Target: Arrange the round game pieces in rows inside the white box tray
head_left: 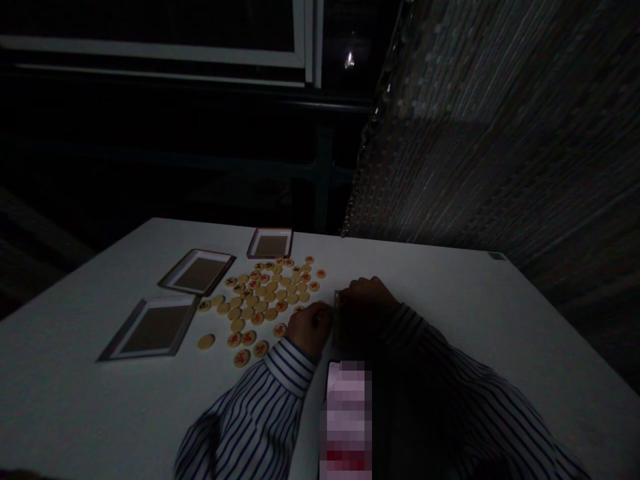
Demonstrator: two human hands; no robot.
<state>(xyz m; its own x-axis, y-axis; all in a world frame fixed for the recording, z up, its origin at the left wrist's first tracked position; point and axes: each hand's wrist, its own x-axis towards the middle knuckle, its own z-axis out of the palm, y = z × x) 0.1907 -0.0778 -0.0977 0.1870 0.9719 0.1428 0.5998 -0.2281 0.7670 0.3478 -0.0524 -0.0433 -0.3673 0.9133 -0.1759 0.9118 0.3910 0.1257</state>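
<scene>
My left hand (311,328) rests at the right edge of a scatter of round Chinese chess pieces (271,297). Its fingers are curled in, and whatever they may hold is hidden. Close by on the right, my right hand (371,300) is also closed, its fingertips in deep shadow. Between the two hands stands a narrow, upright object (337,317), too dark to identify; the right fingers touch its top end. The pieces are pale discs, some showing red or black characters, others plain side up.
Three shallow box parts lie to the left: a near one (153,328), a middle one (199,272) and a far one (271,244). A lit phone (347,420) with a blurred screen is below my hands on the white table (450,287). A strand curtain (450,133) hangs beyond the right side.
</scene>
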